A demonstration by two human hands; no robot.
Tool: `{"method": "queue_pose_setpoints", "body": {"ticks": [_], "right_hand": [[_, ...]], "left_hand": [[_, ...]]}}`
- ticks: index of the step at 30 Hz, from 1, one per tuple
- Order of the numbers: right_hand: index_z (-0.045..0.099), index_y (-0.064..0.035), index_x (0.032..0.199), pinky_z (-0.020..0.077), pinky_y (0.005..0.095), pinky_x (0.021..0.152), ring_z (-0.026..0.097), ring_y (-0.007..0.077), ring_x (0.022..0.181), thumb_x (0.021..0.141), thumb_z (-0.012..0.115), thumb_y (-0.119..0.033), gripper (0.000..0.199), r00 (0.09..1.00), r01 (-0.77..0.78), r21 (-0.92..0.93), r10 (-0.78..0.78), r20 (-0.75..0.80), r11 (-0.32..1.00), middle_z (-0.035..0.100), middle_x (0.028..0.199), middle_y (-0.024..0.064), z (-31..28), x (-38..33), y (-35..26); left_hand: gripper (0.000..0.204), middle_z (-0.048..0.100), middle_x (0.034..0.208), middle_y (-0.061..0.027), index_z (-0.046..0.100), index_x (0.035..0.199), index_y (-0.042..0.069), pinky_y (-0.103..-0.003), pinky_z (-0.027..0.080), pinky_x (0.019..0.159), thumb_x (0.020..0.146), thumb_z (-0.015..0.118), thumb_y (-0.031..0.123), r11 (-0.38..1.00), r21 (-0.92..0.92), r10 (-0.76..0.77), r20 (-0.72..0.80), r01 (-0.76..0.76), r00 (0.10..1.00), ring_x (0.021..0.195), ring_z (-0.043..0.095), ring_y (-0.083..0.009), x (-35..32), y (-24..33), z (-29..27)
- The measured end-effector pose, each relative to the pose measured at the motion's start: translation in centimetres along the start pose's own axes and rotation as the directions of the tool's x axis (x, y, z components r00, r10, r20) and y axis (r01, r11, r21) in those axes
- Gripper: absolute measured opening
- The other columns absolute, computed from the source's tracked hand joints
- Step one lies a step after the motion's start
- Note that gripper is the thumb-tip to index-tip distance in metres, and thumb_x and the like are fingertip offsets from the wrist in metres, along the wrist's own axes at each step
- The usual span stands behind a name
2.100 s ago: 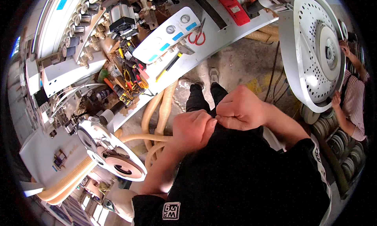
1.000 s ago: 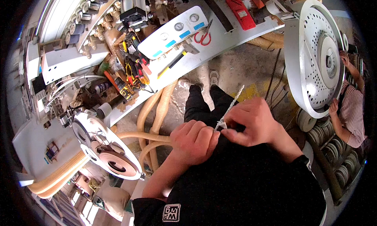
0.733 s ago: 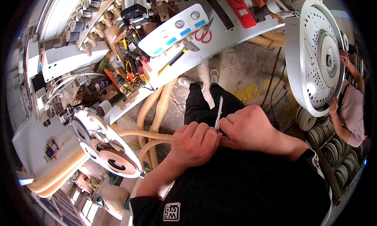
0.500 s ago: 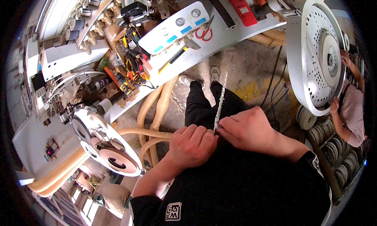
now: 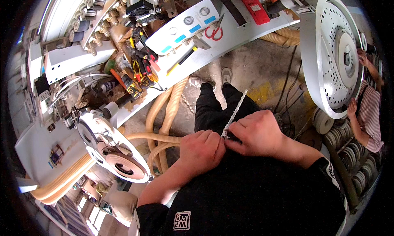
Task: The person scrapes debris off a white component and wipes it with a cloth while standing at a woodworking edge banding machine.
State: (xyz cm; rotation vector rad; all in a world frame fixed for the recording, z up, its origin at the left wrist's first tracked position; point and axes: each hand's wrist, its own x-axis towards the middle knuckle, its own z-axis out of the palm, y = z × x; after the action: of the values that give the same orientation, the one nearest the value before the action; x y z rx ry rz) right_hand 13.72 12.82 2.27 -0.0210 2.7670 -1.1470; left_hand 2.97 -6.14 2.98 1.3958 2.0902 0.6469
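A thin white strip with notched or beaded edges [image 5: 237,113] rises at a slant from between my hands, in front of my black clothes. My left hand [image 5: 202,150] has its fingers curled tightly, pinching the strip's lower end. Close beside it, my right hand [image 5: 259,134] is also closed, with thumb and forefinger at the same end. The fingers of both hands hide the gripped part, and whatever lies beneath them I cannot make out.
Ahead, a white bench [image 5: 213,51] carries a gauge panel [image 5: 180,28], red-handled scissors [image 5: 214,33], a red box [image 5: 253,7] and several hand tools [image 5: 141,67]. Beige hoses [image 5: 164,113] run below. Reel housings stand left [image 5: 113,147] and right [image 5: 328,59]; another person [image 5: 369,113] works far right.
The strip's free end has tipped to the right and now leans more. My right fingers have shifted slightly left and down at its base; both hands stay close together.
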Motion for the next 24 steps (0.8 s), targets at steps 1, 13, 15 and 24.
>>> {"method": "queue_pose_setpoints", "body": {"ticks": [1, 13, 15, 24], "right_hand": [[0.060, -0.0124, 0.075, 0.0509, 0.0383, 0.052, 0.065, 0.0242, 0.058, 0.080, 0.074, -0.030, 0.023, 1.000, -0.003, -0.032, 0.004, 0.010, 0.999, 0.059, 0.062, 0.0028, -0.1, -0.1, 0.1], [0.060, -0.0120, 0.067, 0.0506, 0.0397, 0.050, 0.067, 0.0256, 0.056, 0.081, 0.070, -0.025, 0.022, 0.970, 0.000, -0.150, 0.036, 0.242, 0.989, 0.063, 0.061, 0.0056, 1.5, -0.5, -0.8], [0.062, -0.0110, 0.069, 0.0517, 0.0420, 0.052, 0.068, 0.0280, 0.059, 0.083, 0.067, -0.025, 0.020, 0.939, 0.051, -0.110, -0.010, 0.344, 0.993, 0.065, 0.063, 0.0083, 1.5, -0.3, -0.7], [0.065, -0.0098, 0.075, 0.0523, 0.0493, 0.059, 0.069, 0.0359, 0.069, 0.094, 0.059, -0.039, 0.035, 0.863, 0.076, 0.086, -0.108, 0.493, 0.993, 0.066, 0.068, 0.0129, 1.5, 1.0, 1.2]], "left_hand": [[0.022, 0.056, 0.067, -0.0065, 0.052, 0.072, 0.010, -0.039, 0.047, 0.050, 0.084, 0.069, 0.018, 1.000, 0.002, 0.027, 0.006, -0.027, 1.000, 0.058, 0.060, -0.0254, -0.1, -0.2, 0.0], [0.021, 0.057, 0.065, -0.0058, 0.055, 0.071, 0.010, -0.038, 0.047, 0.049, 0.082, 0.069, 0.022, 0.977, 0.027, 0.205, 0.159, -0.212, 0.966, 0.056, 0.061, -0.0244, 0.2, -0.5, 0.1], [0.020, 0.058, 0.066, -0.0066, 0.057, 0.072, 0.009, -0.038, 0.048, 0.050, 0.082, 0.068, 0.023, 0.969, -0.003, 0.242, 0.215, -0.247, 0.946, 0.058, 0.062, -0.0252, 0.5, -0.8, -0.3], [0.030, 0.062, 0.070, -0.0078, 0.061, 0.075, 0.010, -0.039, 0.051, 0.053, 0.090, 0.068, 0.034, 0.992, -0.046, 0.128, 0.233, -0.120, 0.964, 0.065, 0.066, -0.0264, 0.5, -0.8, -0.2]]}}
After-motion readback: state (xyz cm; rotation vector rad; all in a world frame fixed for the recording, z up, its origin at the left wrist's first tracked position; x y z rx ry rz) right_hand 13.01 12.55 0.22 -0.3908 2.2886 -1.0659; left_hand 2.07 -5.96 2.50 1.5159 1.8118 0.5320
